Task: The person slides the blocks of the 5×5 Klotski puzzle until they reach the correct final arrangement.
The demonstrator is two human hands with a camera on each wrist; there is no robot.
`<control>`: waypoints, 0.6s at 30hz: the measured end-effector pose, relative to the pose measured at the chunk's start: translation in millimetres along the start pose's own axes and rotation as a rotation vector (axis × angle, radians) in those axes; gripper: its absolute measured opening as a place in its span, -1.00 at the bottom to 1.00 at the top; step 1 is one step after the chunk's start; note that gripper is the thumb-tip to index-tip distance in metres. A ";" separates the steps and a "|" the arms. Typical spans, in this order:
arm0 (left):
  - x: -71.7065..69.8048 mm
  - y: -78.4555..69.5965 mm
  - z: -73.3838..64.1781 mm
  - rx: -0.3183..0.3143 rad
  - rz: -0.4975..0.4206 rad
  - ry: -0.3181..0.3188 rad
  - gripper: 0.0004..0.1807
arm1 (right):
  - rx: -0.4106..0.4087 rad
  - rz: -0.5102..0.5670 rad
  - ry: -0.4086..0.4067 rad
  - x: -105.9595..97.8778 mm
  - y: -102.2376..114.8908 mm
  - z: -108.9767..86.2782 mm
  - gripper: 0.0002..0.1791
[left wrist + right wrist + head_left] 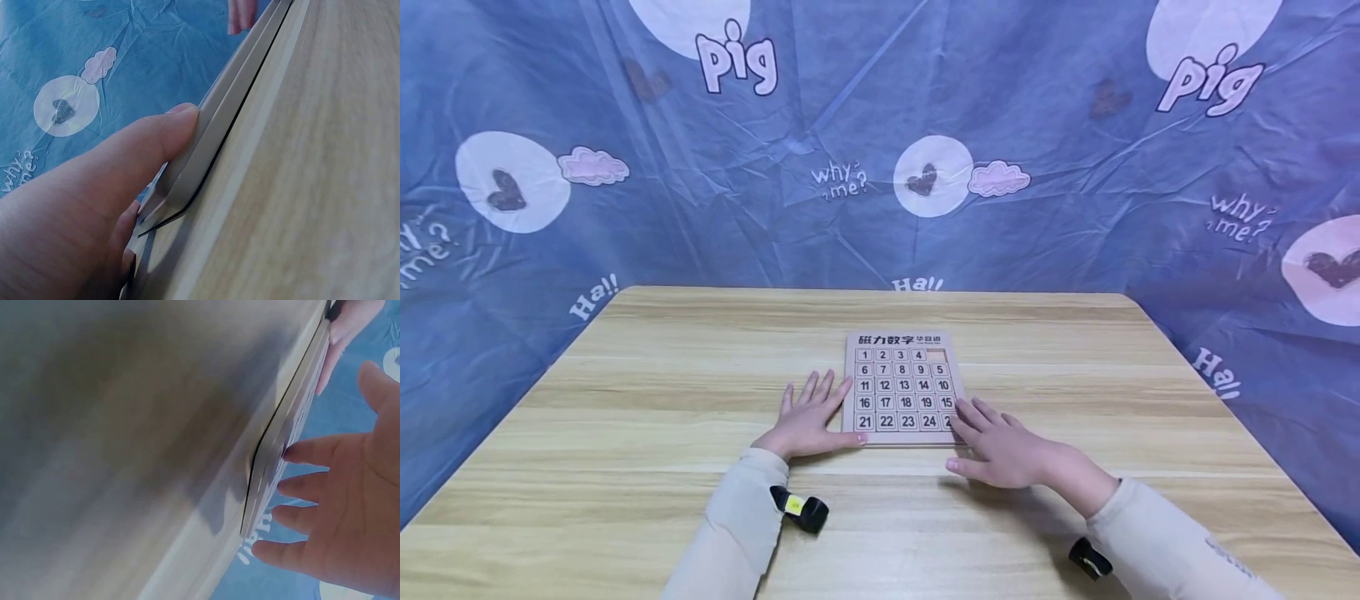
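A sliding number puzzle (896, 386) lies on the table, with numbered tiles in rows and a gap at the top right, beside tile 4 and above tile 5. My left hand (811, 421) is at its left side, fingers spread and straight. In the left wrist view, the thumb (172, 131) rests on the puzzle's near rim by the corner. My right hand (1003, 450) is over the lower right corner with its fingers extended, covering part of the last tile. In the right wrist view, a fingertip of the right hand (350, 500) overlaps the puzzle's face (275, 469).
The light wood-grain table (662, 400) reaches back to a blue printed curtain (850, 100) that hangs behind and along both sides. A dark wrist strap with a camera (808, 512) sits on the left sleeve, and another (1090, 558) on the right sleeve.
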State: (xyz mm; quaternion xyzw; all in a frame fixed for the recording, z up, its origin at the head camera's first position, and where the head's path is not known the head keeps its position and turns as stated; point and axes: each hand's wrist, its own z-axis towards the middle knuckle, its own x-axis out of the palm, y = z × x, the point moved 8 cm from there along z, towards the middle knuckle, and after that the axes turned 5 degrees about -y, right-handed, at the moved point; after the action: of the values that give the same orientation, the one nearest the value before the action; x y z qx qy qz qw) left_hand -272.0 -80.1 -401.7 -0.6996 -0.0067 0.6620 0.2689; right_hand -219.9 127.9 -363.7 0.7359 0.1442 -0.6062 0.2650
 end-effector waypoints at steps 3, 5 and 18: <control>-0.4 -0.3 -0.2 0.000 -0.001 0.003 0.05 | -0.011 -0.013 -0.002 1.9 2.5 -2.3 -0.20; -0.5 -0.1 -0.3 -0.002 -0.002 0.004 0.05 | -0.015 -0.014 -0.007 2.3 2.8 -1.4 -0.19; 0.4 0.3 -0.5 -0.003 -0.015 0.001 0.04 | 0.013 -0.031 -0.045 2.5 -5.0 12.9 -0.17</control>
State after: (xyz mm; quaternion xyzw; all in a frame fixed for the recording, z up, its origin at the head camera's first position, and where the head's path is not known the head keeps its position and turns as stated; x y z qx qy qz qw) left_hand -271.6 -80.4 -402.2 -0.7002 -0.0129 0.6596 0.2729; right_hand -232.6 124.5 -368.8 0.7215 0.1456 -0.6274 0.2540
